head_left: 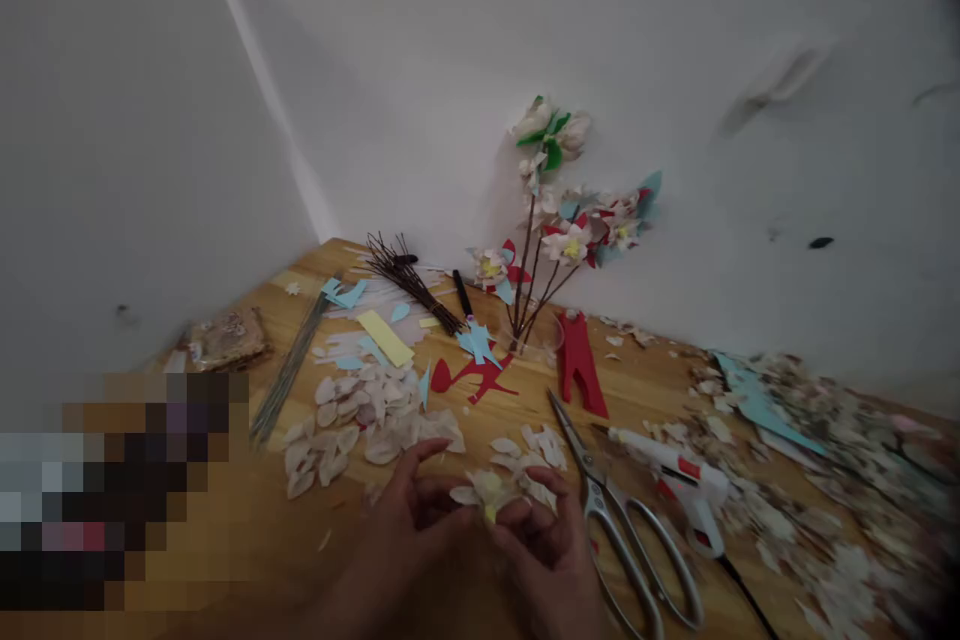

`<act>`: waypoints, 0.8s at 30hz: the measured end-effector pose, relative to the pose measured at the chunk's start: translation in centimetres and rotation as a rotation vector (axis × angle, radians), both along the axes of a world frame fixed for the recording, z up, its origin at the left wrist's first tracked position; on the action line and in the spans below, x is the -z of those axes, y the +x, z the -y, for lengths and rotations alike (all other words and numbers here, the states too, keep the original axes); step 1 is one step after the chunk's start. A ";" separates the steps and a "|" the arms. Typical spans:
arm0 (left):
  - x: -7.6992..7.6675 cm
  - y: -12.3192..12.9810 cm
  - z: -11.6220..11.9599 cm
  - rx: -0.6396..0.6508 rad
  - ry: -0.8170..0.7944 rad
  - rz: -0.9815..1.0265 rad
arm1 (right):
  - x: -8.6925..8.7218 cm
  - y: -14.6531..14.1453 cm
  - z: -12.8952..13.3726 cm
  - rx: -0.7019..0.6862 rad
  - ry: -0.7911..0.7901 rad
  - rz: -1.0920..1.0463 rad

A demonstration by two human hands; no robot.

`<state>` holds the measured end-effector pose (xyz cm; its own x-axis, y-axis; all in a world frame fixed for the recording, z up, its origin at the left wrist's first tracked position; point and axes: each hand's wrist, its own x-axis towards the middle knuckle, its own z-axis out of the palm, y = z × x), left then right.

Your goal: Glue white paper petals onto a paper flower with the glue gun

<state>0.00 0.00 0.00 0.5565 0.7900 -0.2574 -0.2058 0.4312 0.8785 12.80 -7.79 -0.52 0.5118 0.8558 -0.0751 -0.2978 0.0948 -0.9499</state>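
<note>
A small white flower with a yellow centre (491,492) is pinched between my two hands, low in the middle of the head view. My left hand (429,505) holds its left side with thumb and fingers. On the right side, my right hand (541,530) grips it near the base. Loose white petals (367,405) lie in a pile just beyond my left hand, and more petals (529,445) lie behind the flower. Scissors (600,490) rest on the table to the right of my right hand.
A white glue gun (675,470) lies right of the scissors, its cord trailing forward. Flower stems (525,270) stand against the wall, beside a red clip (581,365). Brown twigs (416,285), thin wires (292,370) and a yellow strip (385,338) lie behind. Scraps (787,510) cover the right side.
</note>
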 end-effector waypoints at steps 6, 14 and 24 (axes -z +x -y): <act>-0.4 0.0 0.5 0.015 -0.070 0.045 | -0.8 -1.2 -0.1 0.090 -0.010 -0.008; -0.8 -0.2 0.6 0.005 -0.089 0.076 | -1.1 -2.3 -0.1 0.233 -0.016 0.078; -0.2 -0.4 0.7 -0.009 -0.029 0.056 | -0.8 -2.1 0.2 0.266 0.087 0.322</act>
<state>-0.38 -0.69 0.23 0.5639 0.7874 -0.2493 -0.2578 0.4546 0.8526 10.73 -8.00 0.24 0.7011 0.6869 0.1914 0.0586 0.2120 -0.9755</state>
